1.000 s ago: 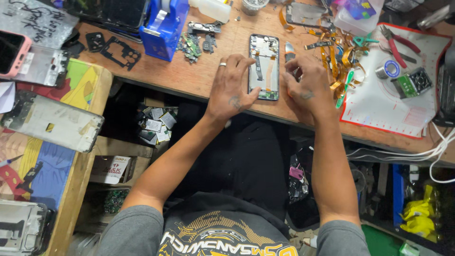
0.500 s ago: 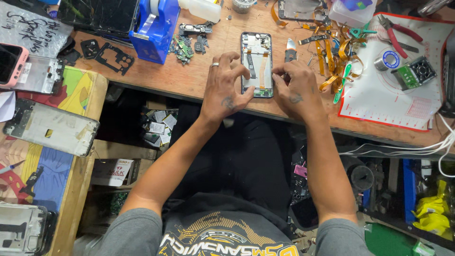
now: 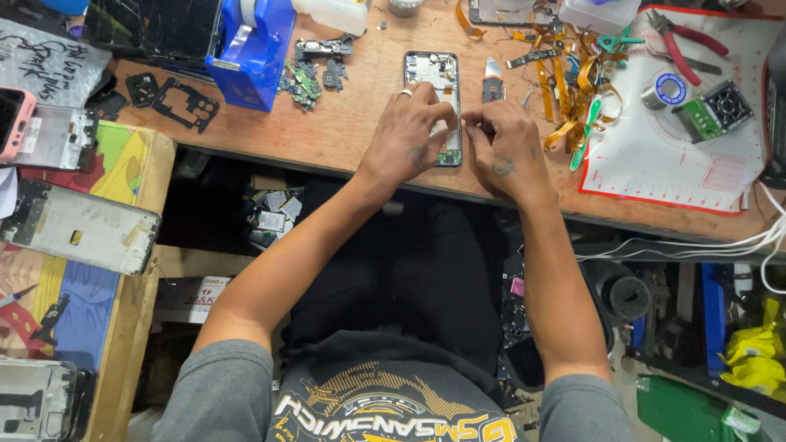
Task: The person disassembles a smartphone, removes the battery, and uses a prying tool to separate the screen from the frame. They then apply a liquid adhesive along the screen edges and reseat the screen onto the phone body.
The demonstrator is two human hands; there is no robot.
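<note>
Wooden workbench (image 3: 344, 139) under me, cluttered with phone parts, my knees under its edge. Opened phone (image 3: 434, 78) lies face down, back cover off, near the bench's front edge, long axis pointing away from me. My left hand (image 3: 407, 139) rests on the phone's lower half, fingers curled, index and thumb pressed down on its innards; a ring on one finger. My right hand (image 3: 501, 143) sits just beside the phone's right edge, fingertips bunched together against the left hand's fingertips, pinching something too small to tell. Both hands touch at the phone's right side, about mid-length. Lower end of the phone peeks out between my hands.

Just right of the phone: small metal blade tool (image 3: 492, 80), lying flat. Further right, a tangle of orange flex cables (image 3: 565, 90), with a green spudger (image 3: 585, 135) at its edge. White work mat with red border (image 3: 679, 155) on the right, holding a solder wire spool (image 3: 665, 90), a small green fan block (image 3: 715, 108) and red-handled pliers (image 3: 679, 37).

Left of the phone: loose small boards and brackets (image 3: 307, 74), a blue tape dispenser (image 3: 254, 49), black camera frames (image 3: 172, 100). Side table on the far left carries a silver phone frame (image 3: 78, 225) and a pink phone (image 3: 12, 119). White cables (image 3: 737, 241) hang off the bench's right front.
</note>
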